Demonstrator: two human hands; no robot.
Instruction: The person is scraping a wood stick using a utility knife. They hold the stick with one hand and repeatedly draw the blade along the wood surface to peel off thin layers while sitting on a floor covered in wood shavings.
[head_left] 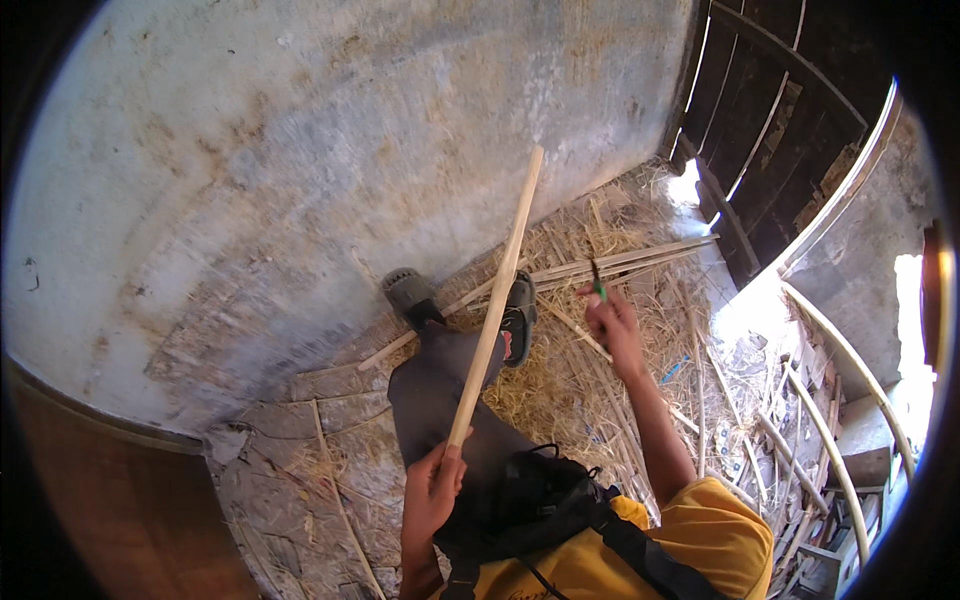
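My left hand (433, 486) is closed round the lower end of a long, pale wooden strip (500, 290). The strip slants up and away over my leg, its far end in front of the stained wall. Off to the right, apart from the strip, my right hand (612, 325) is closed on a small knife (598, 285) with a green handle. Its dark, narrow blade points away from me. Part of the handle is hidden by my fingers.
Several pale strips (640, 260) lie on the floor beyond my shoes (518, 320), among shavings (450, 400). A concrete wall (300, 180) rises ahead. Dark wooden door planks (770, 120) stand at the far right. Curved poles (830, 450) lean at the right.
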